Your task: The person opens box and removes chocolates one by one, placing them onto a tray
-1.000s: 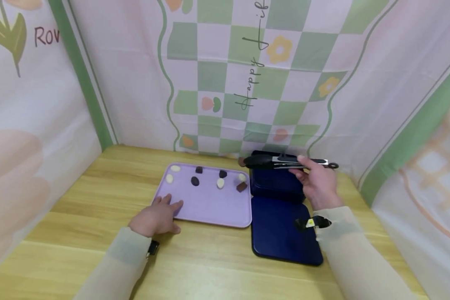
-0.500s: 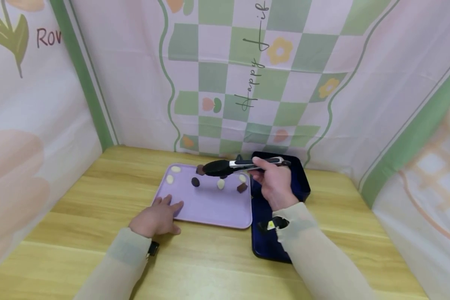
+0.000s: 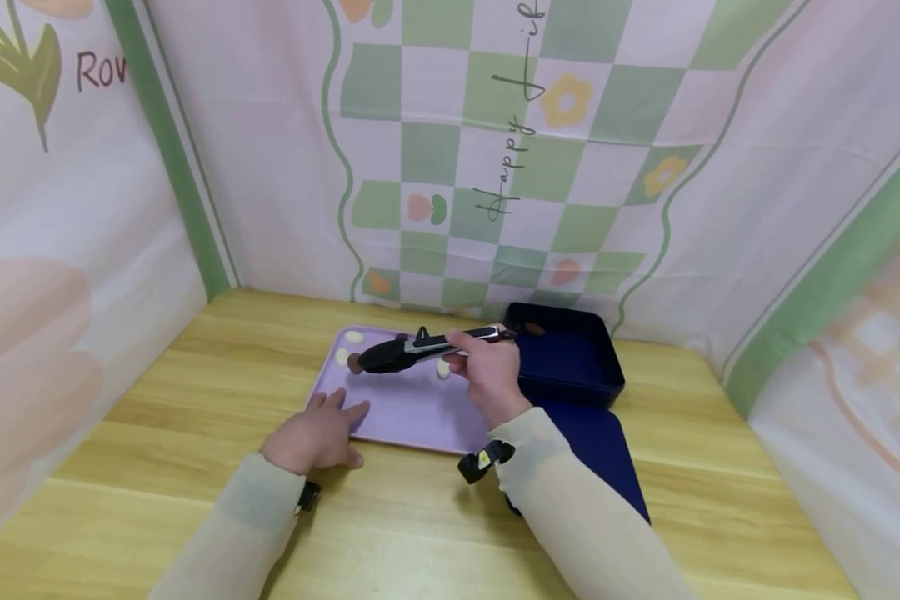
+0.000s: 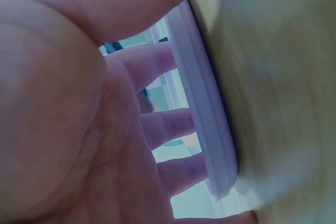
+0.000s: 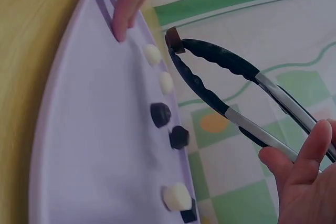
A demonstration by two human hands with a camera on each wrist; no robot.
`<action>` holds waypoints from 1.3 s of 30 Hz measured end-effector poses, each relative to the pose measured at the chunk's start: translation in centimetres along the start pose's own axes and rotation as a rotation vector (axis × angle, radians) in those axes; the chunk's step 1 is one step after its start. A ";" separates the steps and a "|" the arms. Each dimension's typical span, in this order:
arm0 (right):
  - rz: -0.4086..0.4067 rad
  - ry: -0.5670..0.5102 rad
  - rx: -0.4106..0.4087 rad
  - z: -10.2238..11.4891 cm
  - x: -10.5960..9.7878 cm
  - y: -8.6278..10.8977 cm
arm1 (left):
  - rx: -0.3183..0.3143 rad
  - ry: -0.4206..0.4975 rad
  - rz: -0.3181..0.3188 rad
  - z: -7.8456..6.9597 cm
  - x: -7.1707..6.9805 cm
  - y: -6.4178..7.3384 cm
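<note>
My right hand [image 3: 491,371] grips black-and-silver tongs [image 3: 390,356]. Their tips pinch a brown chocolate [image 5: 174,40], held above the upper left part of a lilac tray [image 3: 405,417]. In the right wrist view the thumb and a finger lie along the metal arms. My left hand [image 3: 315,433] rests with spread fingers on the tray's front left corner; the left wrist view shows its fingers at the tray's rim. White oval chocolates [image 5: 166,83] and dark chocolates [image 5: 160,114] lie along the tray's far side, partly hidden by the tongs in the head view.
A navy box [image 3: 570,390] stands open right of the tray, a brown piece [image 3: 534,328] inside at its back left. Its flat navy lid [image 3: 607,458] lies in front, partly under my right forearm. A patterned cloth [image 3: 487,167] hangs behind the wooden table [image 3: 390,533].
My right hand has carried the tongs and the brown chocolate left, from over the navy box to over the tray's left side. My left hand has stayed in place.
</note>
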State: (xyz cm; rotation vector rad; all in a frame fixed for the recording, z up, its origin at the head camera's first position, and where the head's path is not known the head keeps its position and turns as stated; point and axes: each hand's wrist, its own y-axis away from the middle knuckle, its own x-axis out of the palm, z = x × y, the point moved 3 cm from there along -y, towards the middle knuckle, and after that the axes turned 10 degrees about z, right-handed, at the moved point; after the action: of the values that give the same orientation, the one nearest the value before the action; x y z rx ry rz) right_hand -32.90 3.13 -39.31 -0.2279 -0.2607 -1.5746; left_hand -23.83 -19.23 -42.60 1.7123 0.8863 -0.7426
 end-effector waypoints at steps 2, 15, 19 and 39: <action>-0.009 -0.004 0.009 -0.6 0.5 -0.1 | -0.002 0.006 -0.002 0.0 -0.1 0.1; 0.003 0.016 -0.019 -2.2 2.2 0.3 | 0.000 0.001 0.003 -0.1 -0.2 0.2; 0.019 0.019 -0.031 -2.3 2.6 0.5 | 0.007 -0.010 -0.002 -0.2 -0.3 0.3; 0.070 -0.017 -0.138 2.5 -2.5 3.6 | 0.021 -0.037 -0.001 -0.3 -0.2 0.4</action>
State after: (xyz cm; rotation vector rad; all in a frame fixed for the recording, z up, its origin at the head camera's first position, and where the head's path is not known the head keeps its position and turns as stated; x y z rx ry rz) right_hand -29.32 6.18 -37.63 -0.3542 -0.1561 -1.5233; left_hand -23.56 -19.12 -42.12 1.7114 0.8563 -0.7846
